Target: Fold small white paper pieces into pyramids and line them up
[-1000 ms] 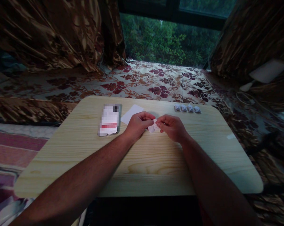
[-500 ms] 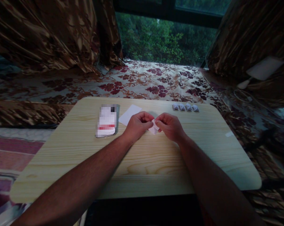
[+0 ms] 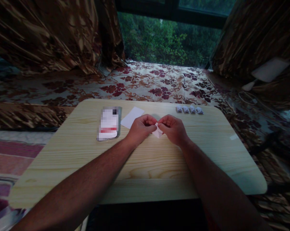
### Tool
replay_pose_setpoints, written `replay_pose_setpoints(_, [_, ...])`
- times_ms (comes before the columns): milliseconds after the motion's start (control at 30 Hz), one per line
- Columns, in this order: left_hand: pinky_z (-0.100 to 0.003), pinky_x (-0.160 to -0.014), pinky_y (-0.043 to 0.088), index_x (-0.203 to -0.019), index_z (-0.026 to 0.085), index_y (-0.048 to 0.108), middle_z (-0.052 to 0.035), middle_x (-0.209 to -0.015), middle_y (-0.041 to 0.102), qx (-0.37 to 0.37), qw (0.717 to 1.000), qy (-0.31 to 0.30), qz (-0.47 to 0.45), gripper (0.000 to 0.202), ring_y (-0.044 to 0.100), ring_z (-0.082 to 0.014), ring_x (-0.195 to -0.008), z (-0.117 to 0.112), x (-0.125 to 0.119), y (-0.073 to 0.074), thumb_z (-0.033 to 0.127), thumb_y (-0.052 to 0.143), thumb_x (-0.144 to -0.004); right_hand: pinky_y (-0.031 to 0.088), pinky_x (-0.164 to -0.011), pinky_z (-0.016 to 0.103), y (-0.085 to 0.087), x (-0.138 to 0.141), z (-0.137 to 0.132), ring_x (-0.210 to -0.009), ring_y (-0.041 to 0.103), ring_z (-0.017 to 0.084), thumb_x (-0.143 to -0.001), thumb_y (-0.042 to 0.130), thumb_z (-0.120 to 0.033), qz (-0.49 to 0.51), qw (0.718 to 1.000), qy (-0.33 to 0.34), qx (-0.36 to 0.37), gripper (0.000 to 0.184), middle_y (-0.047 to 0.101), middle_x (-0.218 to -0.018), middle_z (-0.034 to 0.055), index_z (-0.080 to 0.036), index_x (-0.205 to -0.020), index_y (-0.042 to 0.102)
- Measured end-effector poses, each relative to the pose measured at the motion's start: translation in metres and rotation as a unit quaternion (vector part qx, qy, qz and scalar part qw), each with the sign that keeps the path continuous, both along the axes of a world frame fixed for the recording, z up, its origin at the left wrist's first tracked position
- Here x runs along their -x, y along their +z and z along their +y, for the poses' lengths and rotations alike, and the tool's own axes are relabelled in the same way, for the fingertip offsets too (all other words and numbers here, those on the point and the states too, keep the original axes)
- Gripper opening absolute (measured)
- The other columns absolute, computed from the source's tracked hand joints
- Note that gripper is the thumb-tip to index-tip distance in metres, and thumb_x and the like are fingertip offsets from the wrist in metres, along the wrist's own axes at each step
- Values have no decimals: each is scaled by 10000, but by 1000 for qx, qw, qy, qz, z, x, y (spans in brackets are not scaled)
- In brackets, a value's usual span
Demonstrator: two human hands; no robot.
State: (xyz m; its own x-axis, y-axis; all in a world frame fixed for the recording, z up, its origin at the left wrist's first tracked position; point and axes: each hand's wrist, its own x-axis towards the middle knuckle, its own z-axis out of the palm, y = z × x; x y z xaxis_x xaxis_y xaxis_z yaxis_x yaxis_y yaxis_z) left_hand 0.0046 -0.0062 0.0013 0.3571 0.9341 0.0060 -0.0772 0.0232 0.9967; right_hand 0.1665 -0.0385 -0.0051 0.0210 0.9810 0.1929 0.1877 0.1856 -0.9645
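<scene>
A small folded piece of white paper (image 3: 157,132) is pinched between my two hands, just above the middle of the wooden table. My left hand (image 3: 143,127) grips its left side with thumb and fingers closed. On its right side my right hand (image 3: 173,127) does the same. The fingertips of both hands nearly meet at the paper's top edge and cover part of it. Behind my left hand lies a flat sheet of white paper (image 3: 132,117). Several small folded paper pieces (image 3: 189,109) stand in a row near the far edge, beyond my right hand.
A phone-shaped, pixelated item (image 3: 108,123) lies left of the sheet on the light wooden table (image 3: 70,154). A small white scrap (image 3: 233,137) sits near the right edge. Behind the table are a floral-covered ledge (image 3: 159,80) and a white lamp (image 3: 269,70) with a cord.
Both hands keep hold of the folded paper. Its lower part now shows flatter and slightly turned, and the fingers have shifted only a little.
</scene>
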Motion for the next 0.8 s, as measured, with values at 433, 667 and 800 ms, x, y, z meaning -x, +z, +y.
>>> replay_pose_setpoints(433, [-222, -571, 407, -755, 154, 668, -6, -696, 668, -8, 1000, 19, 13, 190, 565, -102, -601, -1, 0, 2, 246, 788, -639, 398, -512, 249, -1, -2, -1, -555, 542, 121, -802, 662, -291, -34, 999, -1, -29, 89, 656, -672, -7, -206, -824, 646])
replay_pose_setpoints(667, [-215, -537, 380, -732, 153, 671, -1, -670, 658, 2, 1000, 22, 20, 190, 543, -95, -570, -3, -1, 7, 244, 796, -620, 388, -507, 244, -1, -2, 0, -552, 540, 119, -789, 669, -287, -39, 999, -5, -30, 87, 662, -665, -7, -204, -805, 648])
replay_pose_setpoints(800, [-215, -542, 383, -736, 154, 675, -3, -677, 664, 2, 1000, 20, 18, 196, 550, -97, -576, -2, -1, 6, 245, 801, -617, 384, -502, 245, 0, -2, -1, -547, 535, 119, -782, 672, -291, -47, 998, -9, -35, 91, 656, -654, -8, -203, -798, 653])
